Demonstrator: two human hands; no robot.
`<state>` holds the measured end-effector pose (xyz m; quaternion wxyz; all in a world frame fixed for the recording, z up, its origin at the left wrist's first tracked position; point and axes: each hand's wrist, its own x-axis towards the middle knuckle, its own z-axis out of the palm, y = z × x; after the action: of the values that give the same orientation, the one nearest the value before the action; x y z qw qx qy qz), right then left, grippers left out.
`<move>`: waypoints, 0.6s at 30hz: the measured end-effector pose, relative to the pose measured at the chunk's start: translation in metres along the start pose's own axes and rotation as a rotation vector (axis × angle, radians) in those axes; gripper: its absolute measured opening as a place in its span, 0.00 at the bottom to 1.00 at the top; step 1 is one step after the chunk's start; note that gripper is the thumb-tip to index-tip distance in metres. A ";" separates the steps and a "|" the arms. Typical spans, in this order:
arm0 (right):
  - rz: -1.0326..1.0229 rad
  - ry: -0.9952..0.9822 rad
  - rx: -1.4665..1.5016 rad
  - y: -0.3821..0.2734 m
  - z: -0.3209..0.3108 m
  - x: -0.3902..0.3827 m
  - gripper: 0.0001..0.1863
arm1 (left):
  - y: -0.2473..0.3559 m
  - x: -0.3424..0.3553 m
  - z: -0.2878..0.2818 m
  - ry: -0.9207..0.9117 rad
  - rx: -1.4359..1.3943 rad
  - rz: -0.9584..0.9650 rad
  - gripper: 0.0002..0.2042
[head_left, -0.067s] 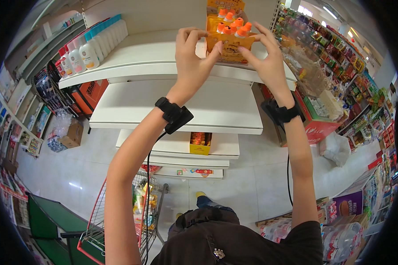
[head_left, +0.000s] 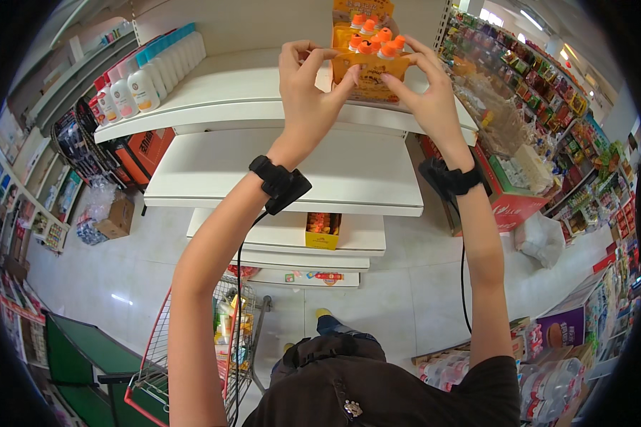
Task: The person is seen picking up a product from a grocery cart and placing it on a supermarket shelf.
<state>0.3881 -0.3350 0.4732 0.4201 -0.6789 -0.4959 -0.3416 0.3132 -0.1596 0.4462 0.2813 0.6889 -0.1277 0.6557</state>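
Observation:
An orange cardboard display box [head_left: 370,84] packed with several orange-capped pouches [head_left: 386,51] sits on the top white shelf [head_left: 242,82], against the back panel. My left hand [head_left: 311,85] grips the box's left front, its thumb pressed on the front face and fingers curled at the upper edge. At the right front, my right hand [head_left: 432,92] holds the box the same way, thumb on the front and fingertips along the side. Each wrist wears a black strapped device with a cable.
White and pastel bottles [head_left: 142,91] line the shelf's left. Lower shelves [head_left: 278,178] hold a yellow box [head_left: 322,238]. A loaded cart [head_left: 164,334] stands lower left. Boxes, a red display [head_left: 513,210], a white sack [head_left: 538,242] and packed racks [head_left: 520,78] flank me.
My hands have shifted very slightly on the orange box, the left one a touch leftward and upward. The box itself shows almost no movement.

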 end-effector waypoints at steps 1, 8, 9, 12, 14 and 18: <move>0.002 0.000 0.000 0.001 0.001 0.000 0.15 | 0.000 0.001 0.000 -0.010 0.036 0.006 0.16; 0.059 -0.075 0.094 0.031 0.013 0.016 0.19 | -0.013 0.019 0.005 -0.385 -0.064 -0.240 0.21; 0.078 -0.073 0.150 0.038 0.015 0.021 0.20 | -0.015 0.022 0.007 -0.384 -0.066 -0.239 0.21; 0.170 -0.062 0.279 0.050 0.021 0.030 0.20 | -0.019 0.029 0.013 -0.409 -0.064 -0.337 0.23; 0.108 -0.004 0.205 0.050 0.022 0.030 0.21 | -0.023 0.034 0.013 -0.533 -0.224 -0.525 0.22; 0.002 0.159 0.062 0.041 0.026 0.024 0.23 | -0.032 0.039 0.013 -0.552 -0.254 -0.471 0.21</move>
<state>0.4357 -0.3085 0.4741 0.4793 -0.6367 -0.4707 -0.3787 0.3455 -0.1332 0.4776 0.4623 0.8098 -0.1170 0.3418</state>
